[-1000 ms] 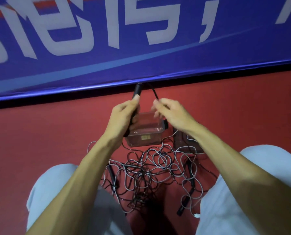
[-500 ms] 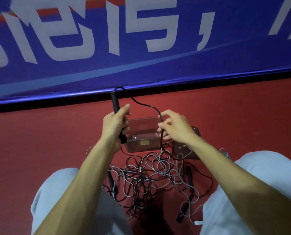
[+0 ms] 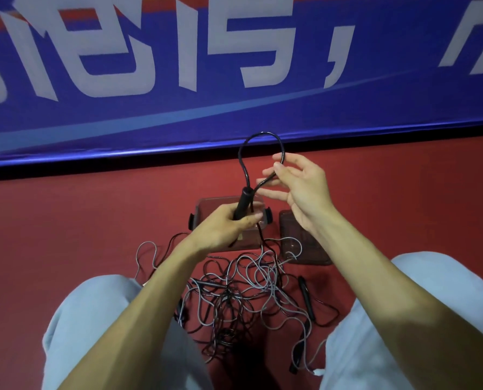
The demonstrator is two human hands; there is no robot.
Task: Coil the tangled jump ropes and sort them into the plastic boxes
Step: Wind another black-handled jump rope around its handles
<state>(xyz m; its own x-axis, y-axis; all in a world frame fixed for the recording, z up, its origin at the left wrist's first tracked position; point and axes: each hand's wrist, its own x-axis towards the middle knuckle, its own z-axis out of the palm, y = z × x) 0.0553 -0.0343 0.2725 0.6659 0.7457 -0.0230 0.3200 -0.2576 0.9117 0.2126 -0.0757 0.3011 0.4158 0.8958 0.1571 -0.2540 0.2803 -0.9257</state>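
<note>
My left hand [image 3: 226,228] grips the black handle [image 3: 242,202] of a black jump rope. The rope [image 3: 244,153] rises from the handle in one loop and comes back down to it. My right hand [image 3: 299,187] pinches the right side of that loop between thumb and fingers, the other fingers spread. Below my hands lies a tangle of black and grey jump ropes [image 3: 243,288] on the red floor. A clear plastic box [image 3: 206,206] stands behind my left hand, and a second clear piece [image 3: 291,235], a box or lid, lies to its right.
A blue banner [image 3: 234,66] with white characters runs along the far edge of the red floor [image 3: 66,220]. My knees in light trousers [image 3: 94,319] flank the tangle. Loose black handles [image 3: 306,299] lie at the tangle's right side.
My left hand has moved right with the handle. My right hand has risen, drawing the black rope up into a tall loop above the handle.
</note>
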